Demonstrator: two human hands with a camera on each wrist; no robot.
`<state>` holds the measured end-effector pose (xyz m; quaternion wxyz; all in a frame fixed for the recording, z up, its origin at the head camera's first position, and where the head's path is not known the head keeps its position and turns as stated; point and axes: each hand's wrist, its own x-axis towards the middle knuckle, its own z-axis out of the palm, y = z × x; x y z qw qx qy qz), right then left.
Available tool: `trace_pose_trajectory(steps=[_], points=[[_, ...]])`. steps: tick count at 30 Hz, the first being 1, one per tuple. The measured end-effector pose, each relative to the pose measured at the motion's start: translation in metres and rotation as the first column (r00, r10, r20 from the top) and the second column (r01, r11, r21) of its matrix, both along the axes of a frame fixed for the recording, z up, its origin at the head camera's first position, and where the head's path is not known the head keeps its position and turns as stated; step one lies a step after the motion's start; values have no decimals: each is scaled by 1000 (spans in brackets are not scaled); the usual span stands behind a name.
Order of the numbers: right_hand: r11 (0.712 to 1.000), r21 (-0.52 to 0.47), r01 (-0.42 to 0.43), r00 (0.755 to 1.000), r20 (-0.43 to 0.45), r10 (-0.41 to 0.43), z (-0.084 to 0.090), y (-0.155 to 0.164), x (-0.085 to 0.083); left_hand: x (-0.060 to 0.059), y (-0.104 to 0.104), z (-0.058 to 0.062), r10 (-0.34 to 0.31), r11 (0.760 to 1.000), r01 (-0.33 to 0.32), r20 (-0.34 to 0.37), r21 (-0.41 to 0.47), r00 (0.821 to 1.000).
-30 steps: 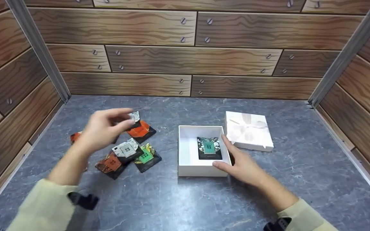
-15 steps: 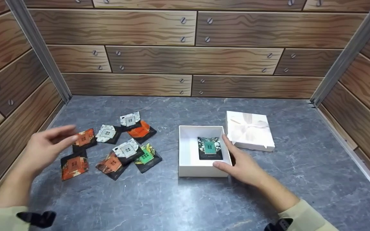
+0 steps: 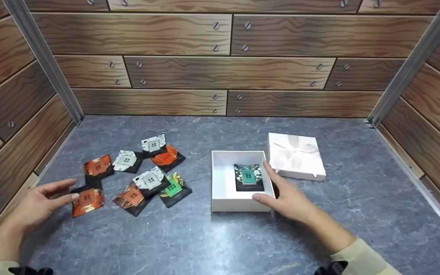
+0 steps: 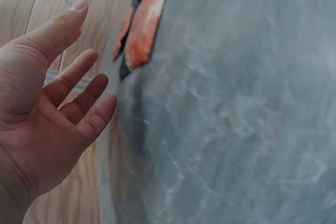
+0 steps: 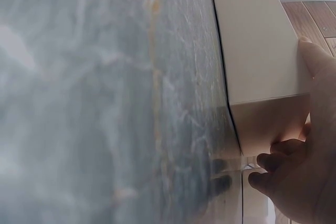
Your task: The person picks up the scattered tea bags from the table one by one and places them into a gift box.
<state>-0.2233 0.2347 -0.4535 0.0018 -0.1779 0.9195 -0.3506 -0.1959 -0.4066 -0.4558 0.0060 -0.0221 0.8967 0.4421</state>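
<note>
My left hand [image 3: 41,204] is at the far left, thumb and index fingertip by the left edge of an orange-and-black sachet [image 3: 88,198]. In the left wrist view its fingers are spread, with nothing between them. My right hand [image 3: 290,196] holds the white open box [image 3: 220,204] at its near right corner, thumb on the front rim and index finger along the right wall. In the right wrist view its other fingers [image 5: 261,181] curl beside the box's side wall. Flat inside the box lies a green-and-black sachet [image 3: 248,178].
More sachets lie at left: an orange one [image 3: 98,167], white ones [image 3: 126,160], a bright orange one [image 3: 166,157], a brown one [image 3: 132,198] and a yellow-green one [image 3: 175,189]; some overlap. Behind the box's right side sits a white lid [image 3: 295,154] with a ribbon bow. Wood-patterned walls enclose the table.
My left hand has moved left and toward me, from over the back sachets to beside the leftmost orange one. My right hand and the box have stayed put.
</note>
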Motion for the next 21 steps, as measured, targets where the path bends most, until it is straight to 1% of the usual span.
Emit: trace_pose_trajectory(steps=[5, 8, 10, 12, 15, 17, 21], points=[[1000, 2, -3, 1000, -11, 3, 0, 0, 0, 0, -3, -7, -22, 1000, 21, 37, 23, 999], [1000, 5, -2, 1000, -8, 2, 1, 0, 0, 0, -5, -10, -46, 999, 45, 70, 20, 996], [1000, 10, 3, 1000, 0, -3, 1, 0, 0, 0, -6, -11, -67, 998, 68, 87, -2, 994], [1000, 11, 7, 1000, 5, -7, 1, 0, 1, 0, -6, -11, -93, 995, 96, 85, -29, 992], [1000, 6, 11, 1000, 6, -11, 1, 0, 1, 0, -4, -10, -125, 988, 130, 59, -86, 990], [1000, 2, 7, 1000, 3, -7, 1, 0, 1, 0, -3, -11, -140, 983, 143, 41, -111, 989], [1000, 1, 1, 1000, 2, -1, 1, 0, 2, 0, -1, -14, -145, 978, 149, 37, -149, 989]])
